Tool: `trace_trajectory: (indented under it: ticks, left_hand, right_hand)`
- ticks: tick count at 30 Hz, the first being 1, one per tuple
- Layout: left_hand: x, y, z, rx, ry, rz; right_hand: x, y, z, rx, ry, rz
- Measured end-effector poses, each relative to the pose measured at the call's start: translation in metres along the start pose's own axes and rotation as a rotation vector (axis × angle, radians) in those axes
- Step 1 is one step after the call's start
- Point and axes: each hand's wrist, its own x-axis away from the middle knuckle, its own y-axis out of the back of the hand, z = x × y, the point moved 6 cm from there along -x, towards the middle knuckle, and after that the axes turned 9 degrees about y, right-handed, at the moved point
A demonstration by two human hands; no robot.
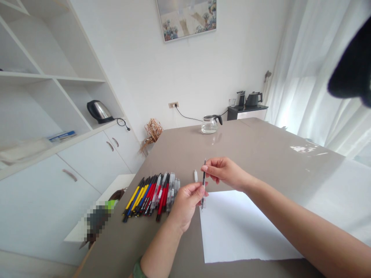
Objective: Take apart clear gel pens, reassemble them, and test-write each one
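Over the left edge of a white sheet of paper (240, 227), my left hand (187, 200) is closed on a clear pen barrel (203, 202), held upright. Above it, my right hand (222, 172) pinches a thin dark pen refill (204, 172) between thumb and fingers, its tip pointing up. The refill's lower end is in line with the barrel; how far it sits inside I cannot tell. A small whitish pen part (195, 176) stands or lies on the table just beyond my hands. Left of my left hand lies a row of several pens (150, 193), yellow, blue, red, black and clear.
The brown table (179, 154) bears a glass pot (209, 125) at its far end. Behind it, a dark kettle (253, 99) stands on a small cabinet. White shelving with a steel kettle (99, 111) runs along the left; curtains (319, 77) hang at right.
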Motion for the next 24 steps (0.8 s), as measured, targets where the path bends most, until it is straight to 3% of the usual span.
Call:
trace_trajectory:
  ticks: [6, 12, 18, 20, 24]
  left_hand:
    - [0.000, -0.002, 0.000, -0.011, -0.004, 0.017]
    - [-0.002, 0.001, 0.003, -0.009, 0.007, -0.037]
    - [-0.002, 0.005, 0.002, 0.030, 0.003, -0.063]
    - [-0.003, 0.008, 0.001, 0.033, -0.003, -0.089]
    - [-0.004, 0.018, 0.002, 0.041, -0.011, -0.172]
  right_hand:
    - [0.001, -0.004, -0.003, -0.049, -0.027, 0.009]
    - [0.001, 0.002, -0.002, 0.134, -0.005, -0.039]
    - [0.001, 0.001, 0.002, 0.106, 0.002, 0.101]
    - [-0.001, 0.012, -0.007, 0.159, -0.031, 0.092]
    - [-0.011, 0.049, -0.041, 0.459, -0.205, -0.095]
